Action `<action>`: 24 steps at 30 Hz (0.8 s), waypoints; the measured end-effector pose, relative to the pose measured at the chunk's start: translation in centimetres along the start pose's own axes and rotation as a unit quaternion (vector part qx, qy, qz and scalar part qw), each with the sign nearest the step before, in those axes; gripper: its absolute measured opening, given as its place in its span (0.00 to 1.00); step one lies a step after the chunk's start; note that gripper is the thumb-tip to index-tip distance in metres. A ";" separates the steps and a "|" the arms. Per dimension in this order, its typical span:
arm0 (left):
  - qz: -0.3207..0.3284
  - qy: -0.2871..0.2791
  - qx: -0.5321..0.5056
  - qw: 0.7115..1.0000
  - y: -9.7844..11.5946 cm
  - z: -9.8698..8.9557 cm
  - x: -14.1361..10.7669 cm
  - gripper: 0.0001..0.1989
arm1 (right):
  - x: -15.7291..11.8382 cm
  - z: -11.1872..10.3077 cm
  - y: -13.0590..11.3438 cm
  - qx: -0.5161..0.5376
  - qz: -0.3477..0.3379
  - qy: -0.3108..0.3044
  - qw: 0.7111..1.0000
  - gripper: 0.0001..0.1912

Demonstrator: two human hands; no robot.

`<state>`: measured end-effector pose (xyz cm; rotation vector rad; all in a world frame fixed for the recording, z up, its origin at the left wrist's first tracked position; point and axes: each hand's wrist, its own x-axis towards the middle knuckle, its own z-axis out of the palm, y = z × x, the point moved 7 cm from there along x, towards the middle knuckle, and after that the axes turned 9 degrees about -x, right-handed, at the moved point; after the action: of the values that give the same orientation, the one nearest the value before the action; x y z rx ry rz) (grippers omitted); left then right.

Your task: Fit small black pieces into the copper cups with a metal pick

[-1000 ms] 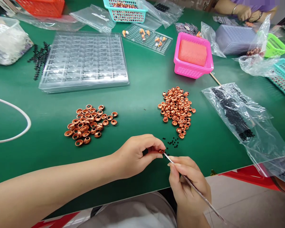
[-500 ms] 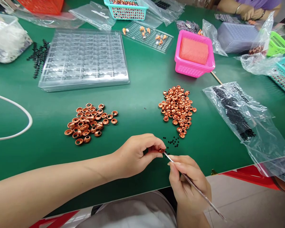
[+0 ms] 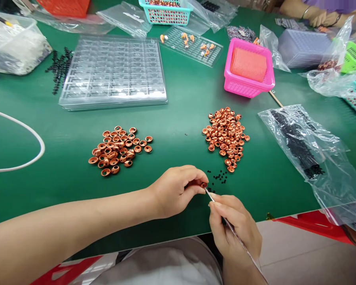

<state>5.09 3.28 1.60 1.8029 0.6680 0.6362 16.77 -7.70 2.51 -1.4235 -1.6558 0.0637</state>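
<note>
Across our whole workspace stretched a green table (image 3: pixel 180 114), its near edge just in front of our lap. On its far left part lay a stack of clear compartment trays (image 3: pixel 115 71), flat and squared up. Over to the right, a transparent bag (image 3: pixel 338 174) sprawled at a slant, its lower end hanging past the table edge, with a bundle of black strips (image 3: pixel 295 144) inside. Farther back stood a pink basket (image 3: pixel 247 88) with a coral-coloured block (image 3: pixel 249 65) sitting in it.

Nearer to us we had two heaps of small copper cups: the left heap (image 3: pixel 118 149), spread loosely in front of the trays, and the right heap (image 3: pixel 227 132), piled more tightly in front of the basket.

Between and below these heaps our two hands met. Our left hand (image 3: pixel 172 194) came in low from the left, thumb and fingertips pinching one copper cup (image 3: pixel 203 185). Our right hand (image 3: pixel 245 223) gripped a slim metal tool (image 3: pixel 235 232) like a pen, thumb and fingers pressed together on its shaft. The tool slanted up to the left, its tip at the held cup; whether it reached inside we could not tell. Smallest of all, some black dots (image 3: pixel 221 177) lay scattered on the table just beyond our fingertips.
</note>
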 end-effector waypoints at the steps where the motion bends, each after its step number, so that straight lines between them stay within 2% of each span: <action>1: -0.009 -0.002 -0.011 1.000 0.0 0.0 0.1 0.04 | 0.1 -0.1 0.3 0.018 0.019 0.008 1.000 0.20; 5: -0.055 -0.021 -0.078 0.995 -0.3 0.2 0.1 0.03 | 0.0 -1.1 2.0 0.128 0.119 0.109 0.979 0.14; 7: -0.072 -0.030 -0.108 0.991 -0.5 0.3 0.1 0.03 | -0.2 -1.5 2.7 0.167 0.145 0.152 0.963 0.12; 10: -0.073 -0.044 -0.105 0.991 -0.4 0.3 0.1 0.02 | -0.3 -1.8 3.4 0.189 0.165 0.173 0.952 0.10; 13: -0.052 -0.048 -0.018 0.997 -0.1 -0.5 0.2 0.03 | -0.2 -1.7 3.5 0.199 0.168 0.170 0.951 0.10; 16: -0.039 -0.060 0.123 0.990 0.1 -1.8 0.0 0.03 | -0.2 -1.6 3.4 0.201 0.165 0.160 0.952 0.10; 20: -0.057 -0.104 0.306 0.945 -0.1 -3.5 -1.0 0.07 | -0.3 -1.3 3.3 0.201 0.160 0.138 0.957 0.10; 24: -0.078 -0.125 0.419 0.896 0.8 -5.3 -0.8 0.09 | -0.3 -1.1 3.4 0.199 0.155 0.124 0.960 0.10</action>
<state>0.96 5.90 3.84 2.5235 0.9858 -0.0396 20.03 -7.36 1.02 -1.3043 -1.1268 0.3623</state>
